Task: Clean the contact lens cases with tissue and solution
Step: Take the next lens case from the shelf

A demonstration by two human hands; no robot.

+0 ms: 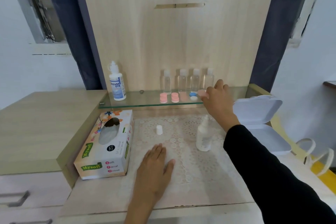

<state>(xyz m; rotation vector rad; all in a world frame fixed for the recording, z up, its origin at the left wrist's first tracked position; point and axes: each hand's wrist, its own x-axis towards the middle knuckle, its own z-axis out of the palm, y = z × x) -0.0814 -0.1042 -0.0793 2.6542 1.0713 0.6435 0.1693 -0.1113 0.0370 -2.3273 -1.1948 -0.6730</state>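
Up on the glass shelf [145,99], the right hand [219,100], arm stretched forward, pinches a pink lens case [201,92] beside the blue-and-white case [193,96]; the left hand [154,167] lies flat, palm down, on the surface [200,192].

Glossy glass shelf [138,101], matt pale wood panel [163,42], lacy mat [181,143], clear plastic bottles [181,81].

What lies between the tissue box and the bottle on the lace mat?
A small white cap, upright on the lace mat, and the left hand lying flat; head view.
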